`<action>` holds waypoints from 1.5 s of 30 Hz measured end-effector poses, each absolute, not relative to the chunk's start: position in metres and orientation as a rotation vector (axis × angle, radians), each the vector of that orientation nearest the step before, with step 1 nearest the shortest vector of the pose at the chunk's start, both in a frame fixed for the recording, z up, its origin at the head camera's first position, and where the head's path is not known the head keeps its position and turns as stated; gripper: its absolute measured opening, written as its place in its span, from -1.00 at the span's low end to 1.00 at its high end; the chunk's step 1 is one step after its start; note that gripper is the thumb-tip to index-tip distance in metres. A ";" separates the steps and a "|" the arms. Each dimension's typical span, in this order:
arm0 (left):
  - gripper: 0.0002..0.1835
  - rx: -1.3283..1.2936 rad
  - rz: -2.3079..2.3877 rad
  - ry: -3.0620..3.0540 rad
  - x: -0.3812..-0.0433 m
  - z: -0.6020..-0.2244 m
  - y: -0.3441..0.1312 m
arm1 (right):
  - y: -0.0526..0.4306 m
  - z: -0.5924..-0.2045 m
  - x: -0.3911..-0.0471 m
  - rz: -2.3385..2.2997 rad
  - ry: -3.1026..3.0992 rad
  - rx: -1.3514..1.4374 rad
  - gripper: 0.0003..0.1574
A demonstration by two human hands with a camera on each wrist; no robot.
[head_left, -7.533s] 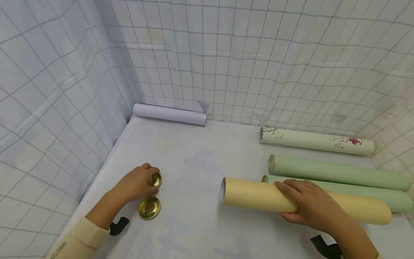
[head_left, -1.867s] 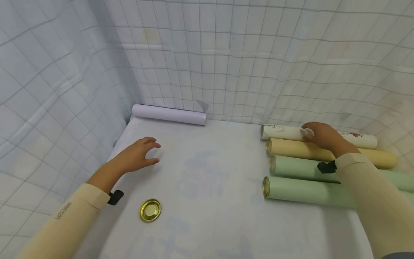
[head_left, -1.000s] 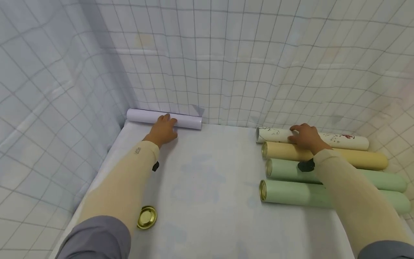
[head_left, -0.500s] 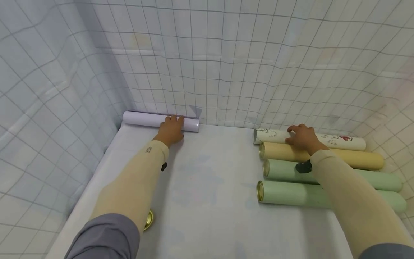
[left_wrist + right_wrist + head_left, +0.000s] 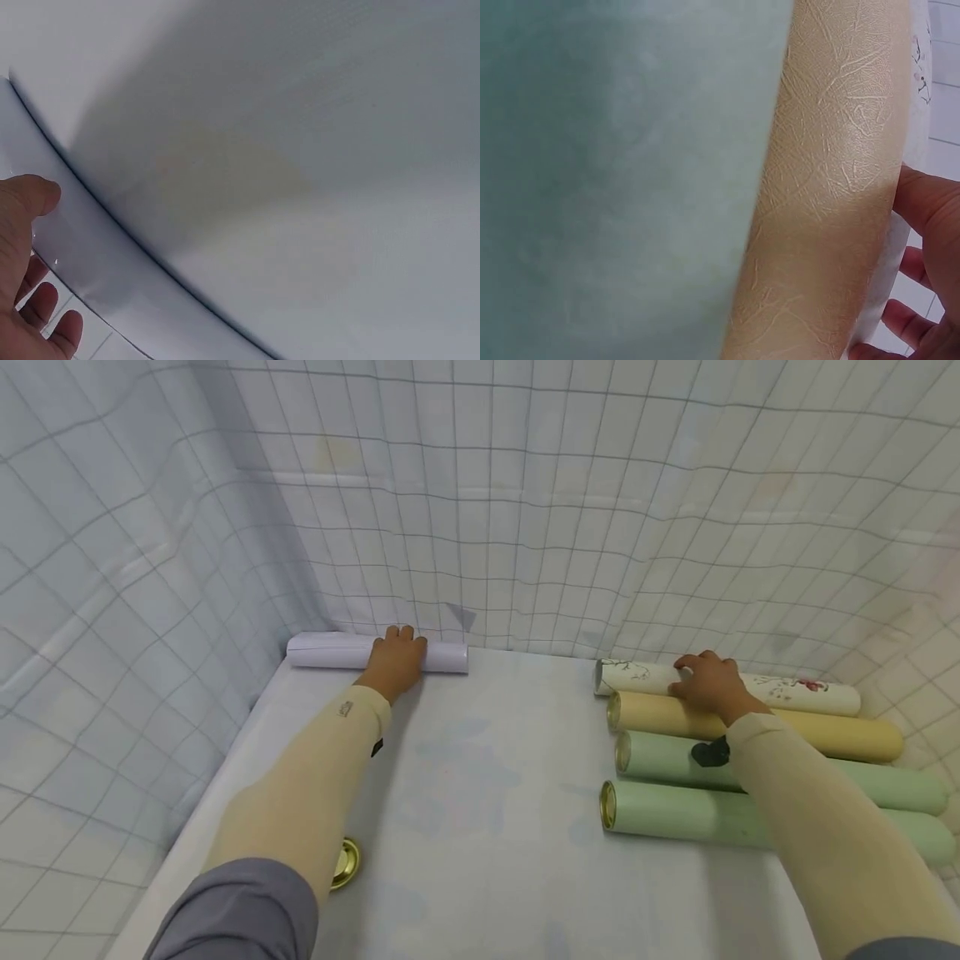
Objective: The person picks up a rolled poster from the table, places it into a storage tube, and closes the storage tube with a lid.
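My left hand (image 5: 397,662) lies across a lavender wallpaper roll (image 5: 330,652) by the back wall. In the left wrist view the thumb (image 5: 37,193) presses its near side while the other fingers reach past the far side. Over on the right, my right hand (image 5: 708,682) grips a white wallpaper roll with flower branches (image 5: 813,693), thumb and fingers on opposite sides. A yellow wallpaper roll (image 5: 840,732) lies against it on the near side; its embossed surface (image 5: 832,150) fills the middle of the right wrist view.
Two pale green rolls (image 5: 660,756) lie in front of the yellow one, both angled the same way. Near the front left, a gold lid (image 5: 347,862) is partly hidden under my left forearm. White grid-patterned sheets (image 5: 525,510) wall in the table (image 5: 480,827).
The yellow roll went from my right hand to beside the flowered roll; one gold lid left the table. My left hand then reached the lavender roll, which has just turned slightly away from the wall.
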State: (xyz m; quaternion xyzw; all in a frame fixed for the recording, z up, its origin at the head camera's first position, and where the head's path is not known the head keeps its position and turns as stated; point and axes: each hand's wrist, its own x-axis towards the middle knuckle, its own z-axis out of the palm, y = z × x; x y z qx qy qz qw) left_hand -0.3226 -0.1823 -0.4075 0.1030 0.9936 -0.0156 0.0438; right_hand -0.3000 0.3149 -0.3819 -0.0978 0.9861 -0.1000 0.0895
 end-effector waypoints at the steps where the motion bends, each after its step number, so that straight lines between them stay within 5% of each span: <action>1: -0.55 0.319 -0.038 3.042 -0.322 -0.407 -0.183 | 0.315 -0.382 -0.300 -0.301 2.932 -0.289 -0.36; 45: -0.40 0.447 0.081 3.027 -0.296 -0.425 -0.221 | 0.343 -0.410 -0.340 -0.277 2.776 -0.665 -0.05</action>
